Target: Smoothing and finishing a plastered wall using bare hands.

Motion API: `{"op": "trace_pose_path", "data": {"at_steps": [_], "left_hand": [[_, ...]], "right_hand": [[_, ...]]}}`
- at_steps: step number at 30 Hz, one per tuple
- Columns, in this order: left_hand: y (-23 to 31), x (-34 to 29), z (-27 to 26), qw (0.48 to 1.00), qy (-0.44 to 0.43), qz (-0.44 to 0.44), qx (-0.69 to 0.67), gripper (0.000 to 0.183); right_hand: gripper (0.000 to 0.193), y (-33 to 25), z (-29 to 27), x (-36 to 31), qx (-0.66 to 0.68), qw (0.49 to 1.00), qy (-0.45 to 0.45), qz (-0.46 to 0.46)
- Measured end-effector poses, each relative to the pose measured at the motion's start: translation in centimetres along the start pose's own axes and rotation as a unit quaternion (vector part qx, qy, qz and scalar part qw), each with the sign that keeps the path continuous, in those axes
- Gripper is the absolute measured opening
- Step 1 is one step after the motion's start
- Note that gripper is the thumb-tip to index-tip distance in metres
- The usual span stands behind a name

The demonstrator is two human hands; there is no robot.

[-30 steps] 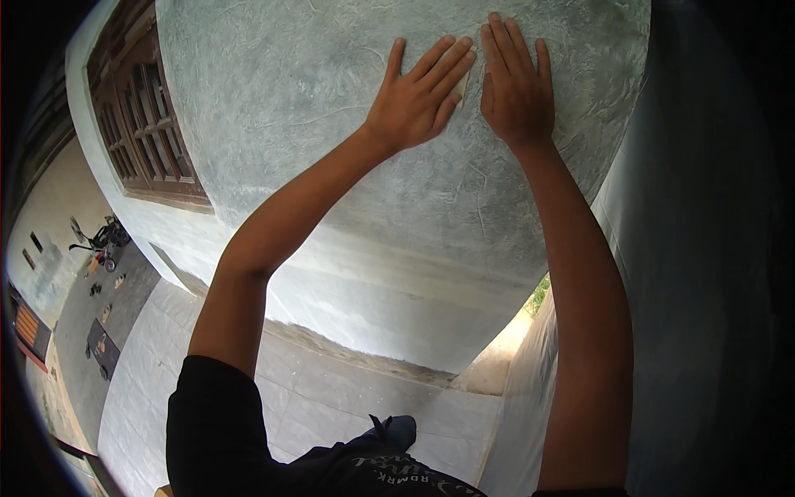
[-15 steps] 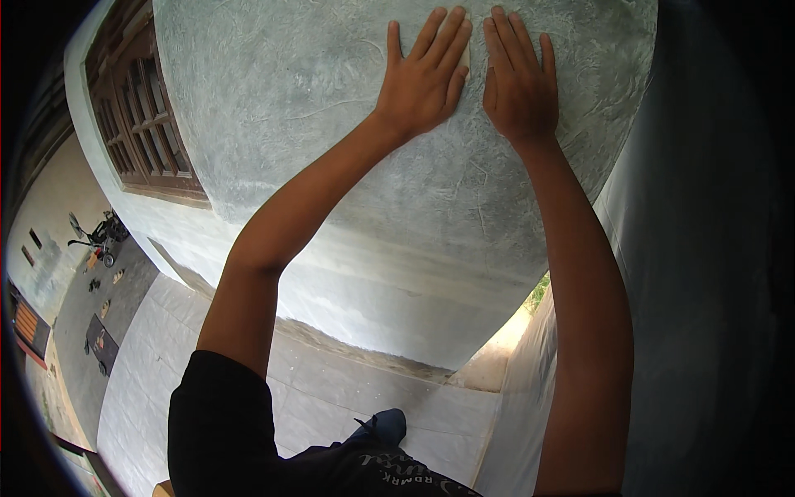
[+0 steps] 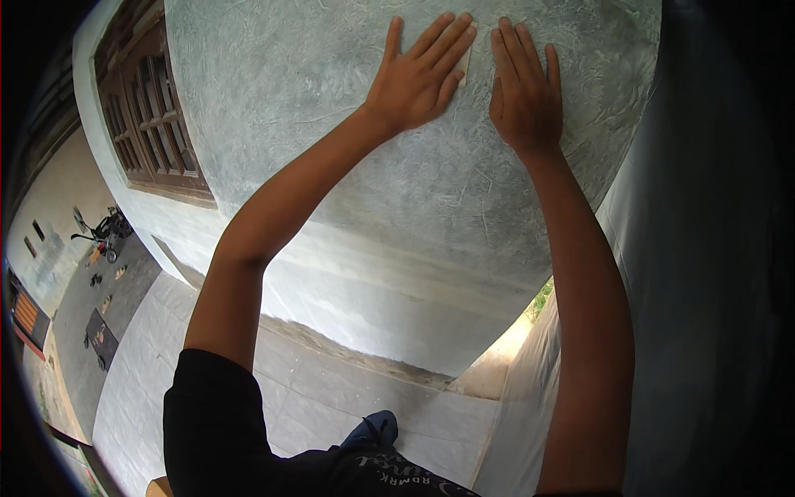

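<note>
Only lettering spotted: pale print (image 3: 403, 479) on the chest of the person's black shirt (image 3: 217, 422), low in the head view. Two styles. One is a short row of small, plain block capitals, whitish, fairly crisp. The other is bigger looping script in duller grey, just beside the capitals, with more curved strokes toward the picture's right. Whole print sits at a slant on the cloth, close to the lower edge; full wording of the script can't be made out.
</note>
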State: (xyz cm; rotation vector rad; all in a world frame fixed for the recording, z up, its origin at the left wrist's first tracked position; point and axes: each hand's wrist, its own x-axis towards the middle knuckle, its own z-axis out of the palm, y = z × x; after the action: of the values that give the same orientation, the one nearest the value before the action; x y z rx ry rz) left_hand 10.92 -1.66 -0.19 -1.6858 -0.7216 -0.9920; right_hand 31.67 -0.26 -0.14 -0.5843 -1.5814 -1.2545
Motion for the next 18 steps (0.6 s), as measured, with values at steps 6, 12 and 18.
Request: {"op": "trace_pose_path", "data": {"at_steps": [6,12,18], "left_hand": [[4.9,-4.1,0.8,0.996,-0.056,0.000,-0.067,0.058],[-0.1,0.6,0.3,0.997,0.046,-0.060,0.017,0.058],[2.7,-2.2,0.7,1.000,-0.011,-0.006,-0.024,0.057]], "right_hand": [[0.050,0.1,-0.1,-0.2,0.016,1.000,0.005,0.001],[0.050,-0.6,0.1,0.2,0.022,1.000,0.003,0.001],[0.051,0.2,0.3,-0.2,0.020,1.000,0.018,-0.002]]}}
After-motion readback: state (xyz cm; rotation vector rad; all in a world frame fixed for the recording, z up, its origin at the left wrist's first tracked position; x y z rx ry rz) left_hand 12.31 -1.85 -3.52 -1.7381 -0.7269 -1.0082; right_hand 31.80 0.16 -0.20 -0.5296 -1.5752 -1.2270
